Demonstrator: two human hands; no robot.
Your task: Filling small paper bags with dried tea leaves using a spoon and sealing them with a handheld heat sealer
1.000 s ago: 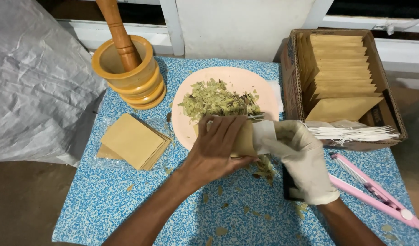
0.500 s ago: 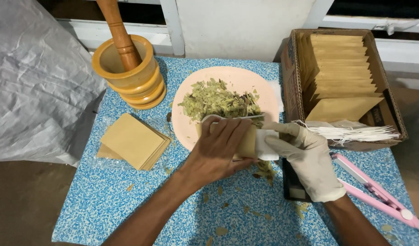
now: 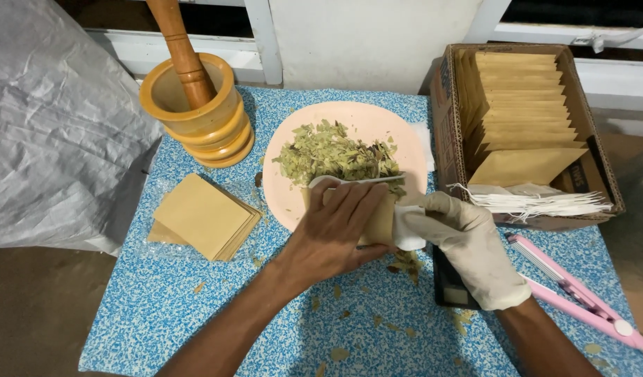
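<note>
The bare left hand (image 3: 335,234) lay across a small brown pouch (image 3: 378,220) at mid-frame, fingers curled round it and gripping it at the near edge of the pink plate (image 3: 367,122). The gloved right hand (image 3: 468,244) came in from the right, fingers pinched on a white filter bag (image 3: 405,223) that touched the pouch's right end. A heap of dried leaves (image 3: 332,155) sat on the plate just above both hands, and loose bits lay scattered on the blue speckled table (image 3: 195,314) below them. Upper left stood a wooden mortar (image 3: 195,119) with its pestle (image 3: 181,49) leaning inside. A stack of brown pouches (image 3: 204,216) rested left of the plate. At upper right a cardboard box (image 3: 601,160) held more pouches in a row, white strings (image 3: 545,204) bunched at its front. A pink sealer (image 3: 580,297) lay lower right, near the gloved wrist
</note>
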